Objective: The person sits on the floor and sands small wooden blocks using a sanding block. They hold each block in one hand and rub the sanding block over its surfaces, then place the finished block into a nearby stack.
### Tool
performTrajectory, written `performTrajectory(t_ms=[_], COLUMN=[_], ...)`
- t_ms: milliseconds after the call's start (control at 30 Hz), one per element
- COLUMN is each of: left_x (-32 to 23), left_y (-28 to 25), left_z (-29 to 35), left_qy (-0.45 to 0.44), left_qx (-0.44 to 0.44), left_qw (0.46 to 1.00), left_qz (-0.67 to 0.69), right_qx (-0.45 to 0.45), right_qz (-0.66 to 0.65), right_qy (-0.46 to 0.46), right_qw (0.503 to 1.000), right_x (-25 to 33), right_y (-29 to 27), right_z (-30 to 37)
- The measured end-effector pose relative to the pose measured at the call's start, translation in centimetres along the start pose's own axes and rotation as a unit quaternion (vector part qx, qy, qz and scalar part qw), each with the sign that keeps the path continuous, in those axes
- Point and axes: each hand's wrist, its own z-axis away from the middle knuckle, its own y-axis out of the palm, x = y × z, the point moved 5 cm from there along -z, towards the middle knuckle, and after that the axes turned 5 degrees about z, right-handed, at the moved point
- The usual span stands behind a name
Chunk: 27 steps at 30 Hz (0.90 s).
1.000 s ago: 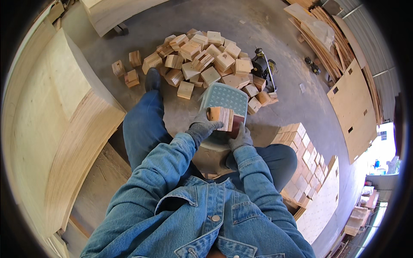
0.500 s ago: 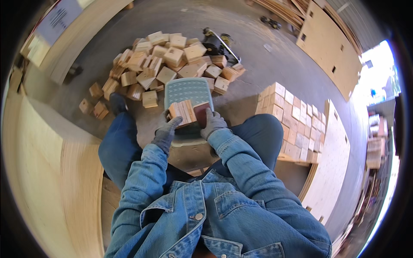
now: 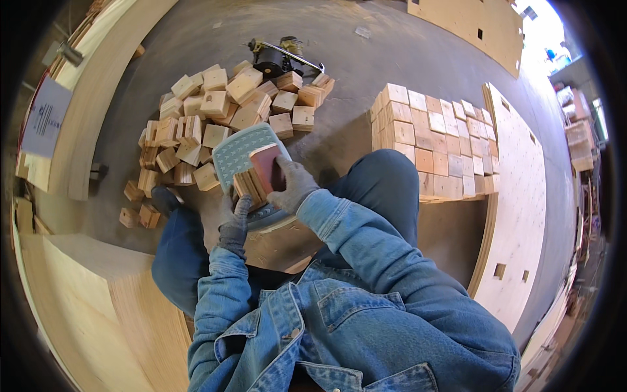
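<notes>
My gloved left hand is closed round a wooden block with layered grain on its side. My gloved right hand grips a flat reddish-brown sanding block, thumb on the near side. The sanding block stands tilted against the far right side of the wooden block, seemingly touching it. Both are just over a pale green plastic stool with a patterned top, between my knees. Part of the left fingers is hidden behind the wooden block.
Beyond the stool lies a loose heap of wooden blocks, with a power tool behind it. To the right, blocks are stacked in neat rows beside a long plywood panel. A large pale wooden box stands at my left.
The view has turned, so the heap and stacked rows sit farther left. My right hand has brought the sanding block up and tilted it against the wooden block, which is turned too.
</notes>
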Motion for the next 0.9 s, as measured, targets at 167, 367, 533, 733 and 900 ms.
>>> performTrajectory(t_ms=[167, 367, 533, 733, 900], left_x=[-1.0, -0.4, 3.5, 5.1, 0.8], left_y=[-2.1, -2.4, -2.5, -4.9, -6.3], left_z=[0.4, -0.7, -3.3, -2.6, 0.1], left_qy=[0.030, 0.052, -0.150, -0.019, -0.053], left_qx=[-0.001, 0.044, 0.024, 0.055, -0.091], left_qw=[0.994, 0.992, 0.962, 0.998, 0.993], left_qz=[-0.103, -0.110, 0.227, -0.006, -0.044], right_qx=[0.090, 0.154, 0.176, 0.068, -0.134], right_qz=[0.011, 0.100, 0.094, 0.015, 0.009], right_qy=[-0.069, -0.058, -0.047, -0.064, 0.019], right_qw=[0.993, 0.981, 0.979, 0.995, 0.991], right_x=[2.7, 4.0, 3.2, 2.7, -2.7], right_y=[-0.6, -1.9, -2.1, -2.0, -2.7], right_z=[0.9, 1.3, 0.9, 0.5, -1.3])
